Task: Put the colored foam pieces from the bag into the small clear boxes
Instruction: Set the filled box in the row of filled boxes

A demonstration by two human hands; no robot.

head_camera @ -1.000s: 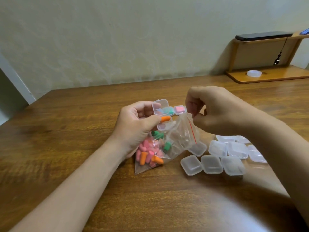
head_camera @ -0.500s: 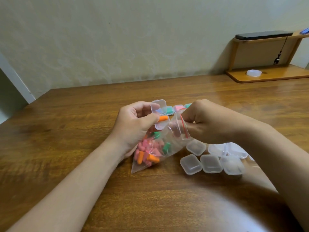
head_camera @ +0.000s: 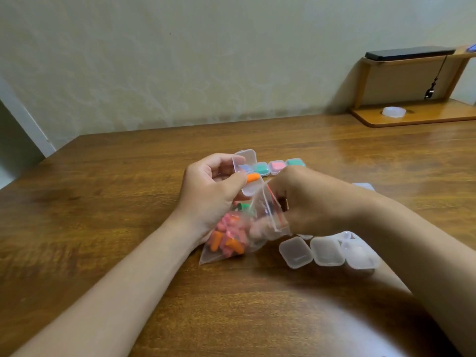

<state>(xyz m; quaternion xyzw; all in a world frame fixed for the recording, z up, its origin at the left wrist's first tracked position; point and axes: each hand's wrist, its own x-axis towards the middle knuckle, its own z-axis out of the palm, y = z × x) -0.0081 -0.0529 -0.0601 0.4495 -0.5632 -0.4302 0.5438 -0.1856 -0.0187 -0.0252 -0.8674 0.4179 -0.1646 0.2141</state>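
One wide camera on my head, looking forward and down, close over my hands (head_camera: 257, 199) at the near middle of the table (head_camera: 128, 202), wall (head_camera: 180, 60) beyond the table's far edge, no second view

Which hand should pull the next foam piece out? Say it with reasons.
Right. The right hand already has fingers in the mouth of the clear plastic zip bag, while the left hand holds the open small clear box.
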